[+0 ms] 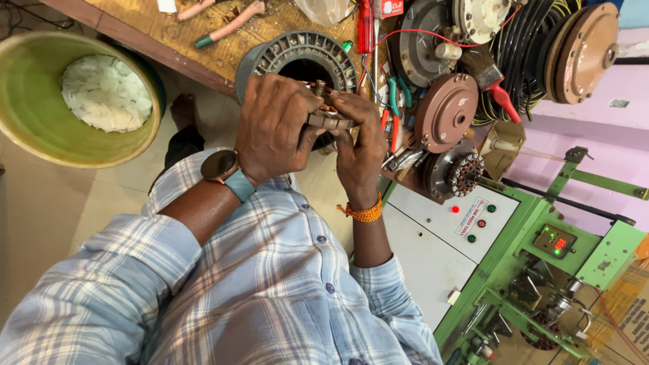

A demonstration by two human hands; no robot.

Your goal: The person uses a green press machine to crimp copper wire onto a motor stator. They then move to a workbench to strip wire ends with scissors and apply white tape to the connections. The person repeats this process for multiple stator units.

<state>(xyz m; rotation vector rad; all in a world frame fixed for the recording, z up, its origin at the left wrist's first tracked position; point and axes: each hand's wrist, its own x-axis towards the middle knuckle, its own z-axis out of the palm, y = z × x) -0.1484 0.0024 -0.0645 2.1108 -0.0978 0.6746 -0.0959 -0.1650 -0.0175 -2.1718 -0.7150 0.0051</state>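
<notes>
Both hands hold a small motor stator with copper windings [326, 111] between them, close above my chest. My left hand [274, 125], with a watch on its wrist, wraps over the stator's left side. My right hand [358, 145], an orange bead band at its wrist, grips the right side with its fingers curled over the part. Most of the stator is hidden by my fingers. Just behind the hands a larger grey ring-shaped stator core [297, 57] stands on the wooden bench [169, 37].
A green tub [40, 128] with white scraps sits on the floor at left. Motor covers [446, 111], a black cable coil [527, 47], a brush, a red screwdriver [365, 27] and pliers crowd the bench at right. A green-and-white winding machine [514, 250] stands at lower right.
</notes>
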